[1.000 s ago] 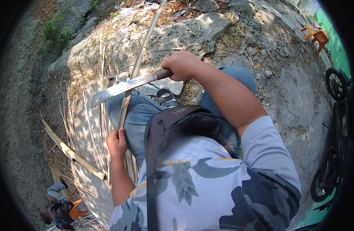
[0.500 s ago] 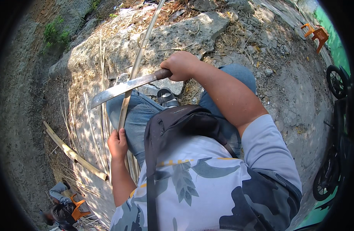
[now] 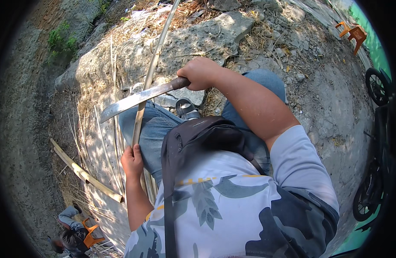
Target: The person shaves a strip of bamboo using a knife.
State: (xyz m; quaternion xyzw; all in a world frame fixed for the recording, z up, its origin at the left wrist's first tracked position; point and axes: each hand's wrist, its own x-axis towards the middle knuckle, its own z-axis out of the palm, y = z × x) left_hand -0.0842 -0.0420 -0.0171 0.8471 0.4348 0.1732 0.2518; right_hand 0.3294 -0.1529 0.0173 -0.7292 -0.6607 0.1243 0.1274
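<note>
Blade laid across the bamboo strip

Little has changed — right hand (image 3: pixel 201 73) still grips the machete (image 3: pixel 137 98), left hand (image 3: pixel 132 161) clasps the bamboo strip (image 3: pixel 147 84) over the knee; the person (image 3: pixel 75 234) nearby sits slightly higher.

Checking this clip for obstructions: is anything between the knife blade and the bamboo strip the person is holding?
Nothing visible. The right hand grips the long knife, whose blade lies straight across the bamboo strip. The left hand holds the strip lower down, clear of the blade. Whether blade and strip actually touch cannot be told.
</note>
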